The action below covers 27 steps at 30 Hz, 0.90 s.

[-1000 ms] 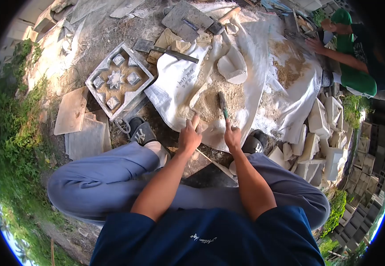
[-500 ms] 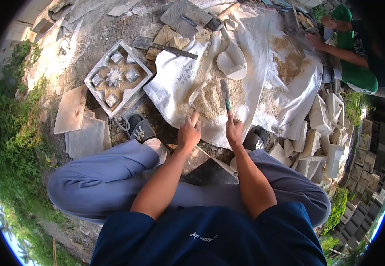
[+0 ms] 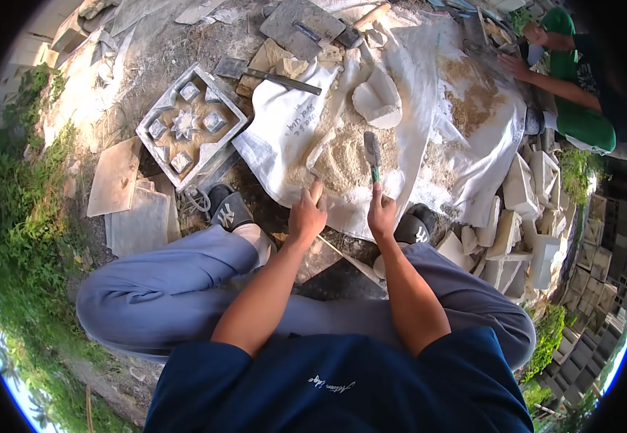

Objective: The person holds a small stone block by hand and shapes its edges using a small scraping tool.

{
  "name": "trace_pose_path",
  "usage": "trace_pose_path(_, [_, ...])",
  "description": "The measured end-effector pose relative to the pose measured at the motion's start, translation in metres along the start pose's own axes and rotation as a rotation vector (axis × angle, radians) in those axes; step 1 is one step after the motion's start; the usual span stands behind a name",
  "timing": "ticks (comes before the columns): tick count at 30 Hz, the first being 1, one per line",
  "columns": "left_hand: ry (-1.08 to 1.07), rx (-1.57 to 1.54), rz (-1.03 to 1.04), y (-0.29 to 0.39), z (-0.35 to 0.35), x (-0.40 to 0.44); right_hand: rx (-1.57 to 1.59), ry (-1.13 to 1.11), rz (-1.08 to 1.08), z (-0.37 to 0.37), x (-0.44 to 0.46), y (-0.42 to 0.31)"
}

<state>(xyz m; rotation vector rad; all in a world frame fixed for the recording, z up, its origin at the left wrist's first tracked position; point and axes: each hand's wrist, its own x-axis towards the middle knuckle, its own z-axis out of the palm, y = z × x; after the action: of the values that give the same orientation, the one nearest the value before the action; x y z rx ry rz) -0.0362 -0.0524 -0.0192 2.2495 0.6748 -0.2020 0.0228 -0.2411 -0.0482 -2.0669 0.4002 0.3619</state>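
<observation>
Well left of the sandy pile (image 3: 346,160), flat slabs (image 3: 115,177) lie overlapping on the ground. Closer to it on that side sits a square mould (image 3: 156,160) with a star-shaped centre. Beyond the pile, to its left, a flat-headed tool (image 3: 284,81) lies with its handle pointing rightward. At the pile's near left edge, the left hand (image 3: 307,216) is closed around a wooden-looking handle (image 3: 316,190), whose far end is hard to make out. A broken white block (image 3: 378,105) rests just past the pile. At its near right, the right hand (image 3: 381,216) grips a green-handled trowel (image 3: 372,150), blade over the pile; contact is unclear. Pale blocks (image 3: 519,195) are heaped well right of the pile.
</observation>
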Motion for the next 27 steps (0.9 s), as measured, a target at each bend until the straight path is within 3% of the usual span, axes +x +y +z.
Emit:
trace_pose_path(3, [-0.036, -0.019, -0.064, 0.002, 0.0, 0.001, -0.283, 0.026, 0.129, 0.0, -0.006, -0.008])
trace_pose_path(6, [-0.007, 0.006, -0.004, -0.006, 0.005, 0.002, -0.276, -0.012, 0.123, -0.004, 0.002, -0.006])
trace_pose_path(10, [-0.013, -0.011, -0.01, -0.004, 0.005, 0.001, -0.022, 0.022, 0.026, -0.001, 0.003, -0.012])
trace_pose_path(13, [0.009, 0.013, 0.012, -0.003, 0.003, 0.002, -0.069, 0.054, -0.054, -0.003, -0.01, -0.011])
trace_pose_path(16, [-0.012, 0.006, -0.013, 0.001, 0.0, 0.001, -0.252, 0.026, 0.142, 0.0, -0.009, 0.002])
trace_pose_path(19, [-0.025, 0.005, -0.05, 0.0, 0.001, 0.0, -0.237, 0.006, 0.146, -0.004, 0.002, -0.005])
trace_pose_path(25, [0.021, 0.006, 0.007, -0.004, 0.004, -0.001, 0.162, 0.019, -0.012, 0.0, -0.024, 0.01])
trace_pose_path(27, [-0.002, -0.012, -0.027, -0.001, 0.002, 0.001, -0.109, 0.018, 0.057, 0.002, -0.024, 0.018])
